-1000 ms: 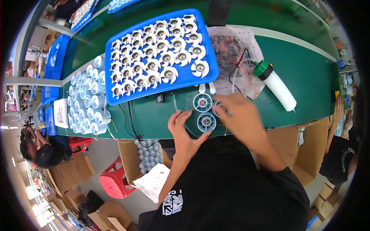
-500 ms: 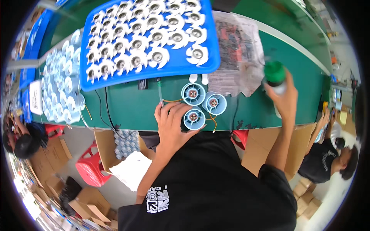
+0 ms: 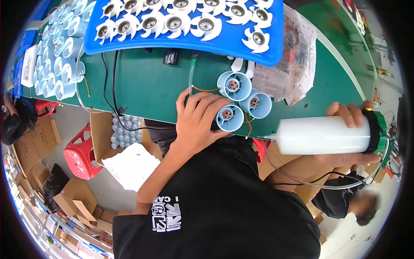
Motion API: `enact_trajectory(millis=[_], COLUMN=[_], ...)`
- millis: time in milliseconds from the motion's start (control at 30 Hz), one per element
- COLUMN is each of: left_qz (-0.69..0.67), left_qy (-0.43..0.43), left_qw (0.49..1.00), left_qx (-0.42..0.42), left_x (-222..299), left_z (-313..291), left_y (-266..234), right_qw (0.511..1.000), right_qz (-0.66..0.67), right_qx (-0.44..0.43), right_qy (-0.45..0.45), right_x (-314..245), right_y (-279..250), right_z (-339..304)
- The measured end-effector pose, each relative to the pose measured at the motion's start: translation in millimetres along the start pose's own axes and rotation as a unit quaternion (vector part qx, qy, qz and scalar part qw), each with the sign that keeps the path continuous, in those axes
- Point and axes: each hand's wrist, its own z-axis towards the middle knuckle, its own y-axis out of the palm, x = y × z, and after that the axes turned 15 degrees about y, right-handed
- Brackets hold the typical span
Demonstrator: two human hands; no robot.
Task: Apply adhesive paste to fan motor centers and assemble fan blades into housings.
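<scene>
**Right hand point(image 3: 340, 159) clamped on cartridge point(image 3: 323, 136), left hand point(image 3: 196, 118) on near housing point(image 3: 230, 117)**

Green bench point(image 3: 146, 77) biggest. Blue tray point(image 3: 181, 45) on it, top of view, cut off by the frame. Printed paper sheet point(image 3: 286, 64) right of tray, crumpled. Batch of pale-blue housings point(image 3: 64, 64) bunched at bench's left end. Below bench edge, left: cardboard box point(image 3: 102, 134), red stool point(image 3: 82, 151) just beside it.

Cartridge: white, green cap point(image 3: 379, 129), lying level in the air at bench's front edge, right of the near housing and apart from it. Right hand wraps its cap end, fingers over top, rest of the hand underneath. Clear hose point(image 3: 332, 187) loops below it.

Left hand bent round near housing's left side, fingers above, thumb below. Far housing point(image 3: 233, 85) and right-hand housing point(image 3: 255, 105) close by, open faces up, making a triangle. White impellers point(image 3: 174, 23) in rows on tray. Smallest: nozzle point(image 3: 269, 137), pointing left.
</scene>
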Motion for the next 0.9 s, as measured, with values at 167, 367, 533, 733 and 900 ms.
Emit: enact_trajectory(millis=[167, 367, 533, 733, 900], left_qz=[-0.001, -0.009, -0.007, -0.007, 0.001], left_qy=[-0.006, -0.005, -0.005, 0.0, 0.0], left_qw=[1.0, 1.0, 1.0, 0.999, 0.999], left_qx=[0.009, 0.021, 0.026, 0.038, 0.046], left_x=[-0.9, -3.3, -2.9, -1.8, -3.0], left_z=[-0.1, -0.9, -2.8, -1.6, -4.2], left_y=[-0.5, 2.6, 5.9, 6.9, 8.5], right_qw=[0.998, 0.996, 0.994, 0.992, 0.99], right_qz=[-0.037, -0.086, -0.106, -0.122, -0.135], right_qx=[-0.045, -0.012, -0.027, -0.027, -0.038], right_qy=[0.035, -0.036, -0.028, -0.027, -0.032], right_x=[31.0, 57.1, 55.9, 58.5, 59.0], right_y=[0.8, -5.2, -10.9, -12.1, -13.5], right_z=[8.2, 6.2, 5.3, 4.8, 5.9])
